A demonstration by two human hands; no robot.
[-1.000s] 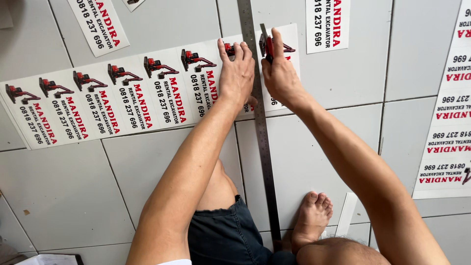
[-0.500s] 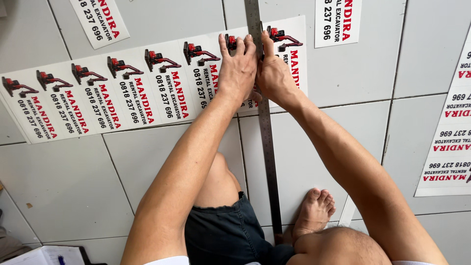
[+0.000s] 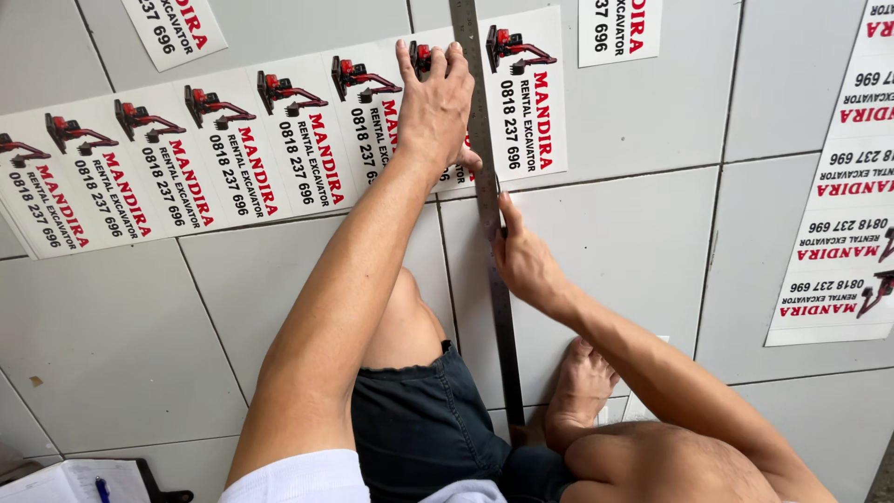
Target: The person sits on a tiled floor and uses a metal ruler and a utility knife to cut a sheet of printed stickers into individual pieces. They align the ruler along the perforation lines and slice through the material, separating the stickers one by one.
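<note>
**Two hands on a steel ruler laid across a strip of printed labels**

Taking the steel ruler as the landmark: it lies lengthwise on the grey tiled floor, running from the top edge of the view down between the person's knees.

Far left of the ruler, a long strip of printed labels stretches across the tiles, each panel carrying a red excavator picture with red and black lettering. The strip passes under the ruler, and its last panel shows just right of it.

Immediately left of the ruler, the left hand lies flat and spread on the strip, palm down, fingers extended, its thumb side touching the ruler's edge. It presses down and grasps nothing.

Just right of the ruler, lower than the strip, the right hand rests against the ruler's right edge with its forefinger stretched along the steel. Whether it holds a blade or anything else cannot be told.

Further right, a separate label lies near the top edge, and another sheet of labels lies well apart at the far right.
</note>
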